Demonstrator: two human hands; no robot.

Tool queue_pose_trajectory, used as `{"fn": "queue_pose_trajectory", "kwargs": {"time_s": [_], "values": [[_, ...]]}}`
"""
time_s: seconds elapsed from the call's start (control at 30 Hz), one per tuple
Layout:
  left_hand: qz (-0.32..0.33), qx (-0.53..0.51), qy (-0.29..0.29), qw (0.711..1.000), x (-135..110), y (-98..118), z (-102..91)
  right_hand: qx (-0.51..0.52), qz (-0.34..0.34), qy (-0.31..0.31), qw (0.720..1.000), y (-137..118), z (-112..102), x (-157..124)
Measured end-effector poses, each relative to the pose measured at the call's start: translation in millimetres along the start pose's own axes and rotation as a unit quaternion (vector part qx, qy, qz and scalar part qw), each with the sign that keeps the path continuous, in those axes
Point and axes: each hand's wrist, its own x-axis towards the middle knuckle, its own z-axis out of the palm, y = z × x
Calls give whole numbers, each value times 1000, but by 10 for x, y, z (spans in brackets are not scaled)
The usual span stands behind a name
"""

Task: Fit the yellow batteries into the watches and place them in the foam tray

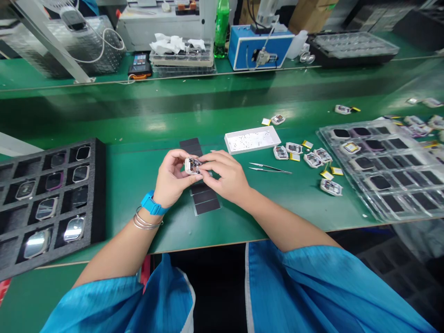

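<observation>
My left hand (pixel 171 175) is closed round the edge of an opened smartwatch case (pixel 192 166), whose inner circuitry faces up. The fingertips of my right hand (pixel 227 175) pinch at the right side of the same case, and anything small between them is hidden. Under both hands lies a strip of black adhesive pads (pixel 206 200) on the green bench (pixel 166 236). Right of my hands rest metal tweezers (pixel 270 168). Behind the tweezers stands a shallow white box (pixel 252 139) with tiny pieces scattered inside.
Several open watch cases (pixel 313 160) with yellow-edged batteries (pixel 326 175) lie to the right, beside stacked clear trays (pixel 367 203). A black foam tray (pixel 99 185) of watches is at left. On the back shelf are a blue machine (pixel 239 48) and a green bottle (pixel 221 27).
</observation>
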Motion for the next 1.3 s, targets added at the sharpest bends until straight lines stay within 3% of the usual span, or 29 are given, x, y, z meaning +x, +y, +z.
{"fn": "queue_pose_trajectory", "kwargs": {"time_s": [0.13,0.23,0.3,0.37,0.47,0.53,0.6,0.67,0.73,0.83,1.3], "values": [[-22,-28,3,999,13,-23,-8,-23,-9,-10,1000,-30,-27,55],[-73,-86,-4,994,25,-6,-31,-69,14,10,997,59,-235,140],[-116,-131,-12,985,31,6,-51,-131,80,10,988,210,-465,195],[-146,-162,-21,976,33,8,-69,-203,191,-21,960,388,-689,232],[-165,-179,-37,969,28,-3,-79,-250,309,-46,916,539,-824,250],[-176,-190,-44,965,23,-6,-75,-188,308,-24,932,489,-735,242],[-188,-210,-46,958,18,4,-63,-47,278,-11,959,337,-552,221],[-199,-231,-42,952,14,26,-47,94,256,-15,962,149,-357,190],[-205,-244,-32,947,11,53,-28,160,249,-16,955,-4,-217,155],[-214,-250,-23,944,8,81,-4,152,253,-9,955,-98,-141,114],[-194,-224,-21,955,2,112,28,145,246,-8,958,-44,-154,89]]}}
